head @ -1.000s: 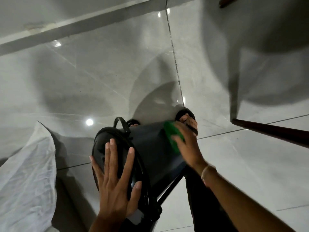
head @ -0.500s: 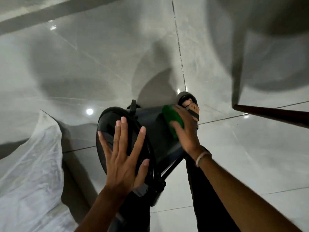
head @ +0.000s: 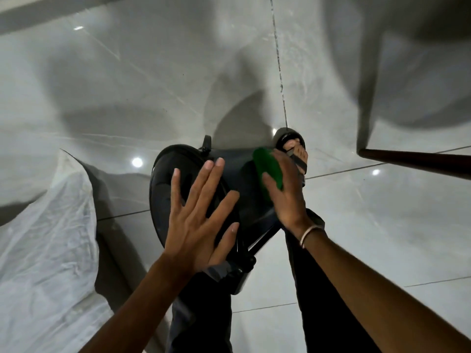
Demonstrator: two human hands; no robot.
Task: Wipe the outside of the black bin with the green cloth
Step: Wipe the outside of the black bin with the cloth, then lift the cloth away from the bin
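The black bin (head: 237,184) is in the middle of the frame. It is tipped over toward the person, so its round lid (head: 165,179) faces the camera. A thin dark bar on its frame runs down and left below the right hand.

The left hand (head: 198,220) lies flat on the lid. Its fingers (head: 204,182) are spread wide apart and hold nothing. The palm presses on the lower part of the lid.

The right hand (head: 288,189) is on the side of the bin, just right of the middle of the frame. It presses the green cloth (head: 269,169) against the bin's side. The cloth is between the palm and the bin, and its top end sticks out above the thumb. The fingers curve over the cloth and hold it. A thin light band (head: 309,231) goes around the right wrist.

A foot in a dark sandal (head: 297,151) stands on the floor just past the right hand. Dark trouser legs fill the bottom middle of the frame.

The floor (head: 127,85) is shiny grey tile with dark lines between the tiles. A white plastic sheet (head: 43,245) lies crumpled at the lower left. A dark brown rod (head: 418,160) reaches in from the right edge.
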